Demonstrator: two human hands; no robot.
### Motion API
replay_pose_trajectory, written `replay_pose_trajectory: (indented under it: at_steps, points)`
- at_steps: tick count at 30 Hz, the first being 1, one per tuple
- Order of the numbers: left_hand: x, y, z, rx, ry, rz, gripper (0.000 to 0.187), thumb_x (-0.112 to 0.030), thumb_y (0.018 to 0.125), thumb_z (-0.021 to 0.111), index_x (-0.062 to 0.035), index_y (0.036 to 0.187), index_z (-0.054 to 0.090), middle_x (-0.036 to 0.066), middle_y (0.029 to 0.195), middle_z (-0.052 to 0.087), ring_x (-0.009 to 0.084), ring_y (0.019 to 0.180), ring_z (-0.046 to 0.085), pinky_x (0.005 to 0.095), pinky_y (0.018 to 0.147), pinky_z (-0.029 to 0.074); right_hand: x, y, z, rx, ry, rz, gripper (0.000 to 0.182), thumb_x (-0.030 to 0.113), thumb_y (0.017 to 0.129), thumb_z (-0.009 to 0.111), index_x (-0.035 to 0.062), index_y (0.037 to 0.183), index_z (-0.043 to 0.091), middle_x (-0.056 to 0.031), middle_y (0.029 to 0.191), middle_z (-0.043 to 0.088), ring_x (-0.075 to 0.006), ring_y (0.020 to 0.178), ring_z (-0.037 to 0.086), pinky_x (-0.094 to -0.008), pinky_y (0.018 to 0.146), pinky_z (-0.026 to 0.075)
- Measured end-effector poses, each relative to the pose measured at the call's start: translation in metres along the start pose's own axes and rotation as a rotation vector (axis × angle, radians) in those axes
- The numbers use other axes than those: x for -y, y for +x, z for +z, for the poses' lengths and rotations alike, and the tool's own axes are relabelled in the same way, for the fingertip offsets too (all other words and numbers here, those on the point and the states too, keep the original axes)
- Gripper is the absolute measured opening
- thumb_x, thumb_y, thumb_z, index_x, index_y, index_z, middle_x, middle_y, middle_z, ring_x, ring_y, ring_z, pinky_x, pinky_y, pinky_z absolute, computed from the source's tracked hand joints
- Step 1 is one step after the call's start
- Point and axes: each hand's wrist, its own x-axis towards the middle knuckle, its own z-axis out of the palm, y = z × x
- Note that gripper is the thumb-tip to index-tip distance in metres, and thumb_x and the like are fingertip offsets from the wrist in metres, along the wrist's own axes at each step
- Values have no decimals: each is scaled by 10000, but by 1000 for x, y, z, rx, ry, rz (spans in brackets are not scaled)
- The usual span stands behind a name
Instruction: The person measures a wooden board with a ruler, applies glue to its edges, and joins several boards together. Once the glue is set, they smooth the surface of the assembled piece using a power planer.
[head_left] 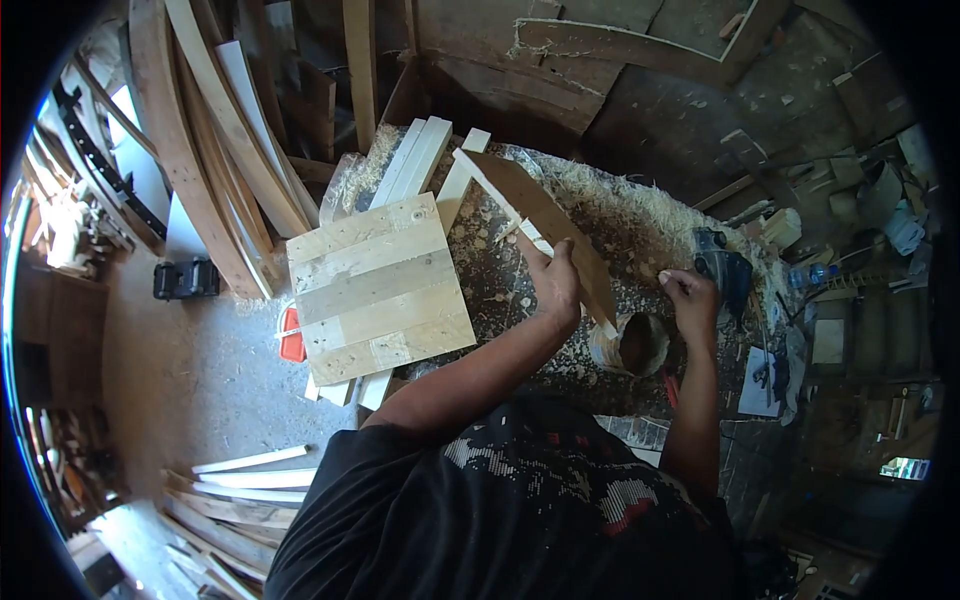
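My left hand (555, 277) grips the edge of a wooden board (550, 220), which is tilted up over the workbench (490, 270). To the right, my right hand (688, 292) is raised with thumb and fingers pinched together; anything between them is too small to make out. Below and between the hands stands a round container (640, 345) with a dark opening. A square panel of joined planks (380, 290) lies flat at the bench's left side, on top of pale wooden strips (415, 160).
A dark power tool (725, 270) sits right of my right hand, near wood shavings (660, 205). A red-orange object (292, 335) shows beside the panel. Long boards (190, 150) lean at the upper left. A paper (760, 382) lies at the bench's right.
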Motion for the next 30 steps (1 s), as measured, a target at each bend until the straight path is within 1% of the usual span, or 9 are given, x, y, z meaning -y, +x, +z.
replay_pose_trajectory:
  at_steps: [5, 8, 9, 10, 12, 13, 17, 23, 30]
  points:
    - [-11, -22, -17, 224, -26, -314, 513, -134, 900, 606, -117, 1339, 341, 166, 1329, 432, 323, 1222, 481, 527, 976, 458, 6, 8, 8, 56, 67, -46, 249, 188, 863, 715, -24, 993, 723, -154, 913, 729, -213, 841, 698, -319, 767, 511]
    - [-37, -18, -41, 363, -49, -510, 725, -369, 858, 671, -111, 1417, 289, 176, 1392, 384, 348, 1291, 421, 590, 1020, 406, 35, 10, 14, 110, 138, -68, 239, 187, 868, 712, -19, 990, 723, -138, 899, 725, -198, 813, 685, -312, 755, 508]
    - [-46, -9, -49, 366, -24, -560, 942, -603, 797, 641, -100, 1478, 229, 198, 1430, 377, 363, 1316, 403, 599, 1057, 348, 47, 8, 15, 131, 158, -87, 235, 186, 871, 712, -18, 988, 723, -133, 896, 723, -194, 806, 680, -310, 751, 507]
    - [-47, 6, -63, 398, -67, -620, 976, -672, 799, 575, -98, 1505, 221, 210, 1454, 386, 370, 1326, 396, 604, 1059, 320, 56, 7, 17, 154, 175, -108, 231, 184, 873, 711, -17, 985, 723, -128, 892, 721, -189, 799, 675, -309, 747, 505]
    - [-44, 38, -84, 533, -121, -746, 916, -674, 833, 528, -86, 1489, 278, 214, 1436, 425, 381, 1313, 416, 622, 1054, 299, 67, 5, 23, 196, 194, -161, 204, 164, 869, 716, -17, 964, 723, -115, 883, 714, -185, 786, 663, -304, 731, 497]
    - [-44, 34, -82, 393, -68, -630, 768, -549, 906, 521, -28, 1439, 337, 210, 1398, 460, 364, 1276, 465, 576, 1052, 345, 70, 4, 27, 217, 212, -174, 199, 159, 866, 718, -16, 961, 723, -112, 877, 712, -186, 783, 660, -303, 727, 495]
    - [-34, 50, -82, 326, -80, -577, 511, -279, 955, 519, 38, 1340, 405, 195, 1258, 542, 301, 1128, 587, 419, 857, 525, 79, 0, 39, 221, 215, -245, 176, 138, 863, 719, -15, 949, 724, -110, 851, 698, -193, 774, 653, -305, 714, 488]
    - [-103, 6, -43, 446, 234, -312, 505, -317, 959, 577, -9, 1341, 456, 151, 1211, 582, 248, 1089, 598, 390, 834, 528, 93, -9, 33, 187, 321, -306, 166, 103, 885, 702, -49, 951, 708, -97, 848, 685, -160, 775, 633, -293, 719, 486]
    - [-98, 21, -45, 517, 362, -156, 596, -420, 993, 542, -27, 1412, 386, 148, 1279, 556, 239, 1141, 569, 379, 875, 503, 103, -20, 59, 280, 365, -354, 165, 97, 873, 714, -42, 963, 713, -105, 863, 683, -171, 777, 639, -291, 703, 496]
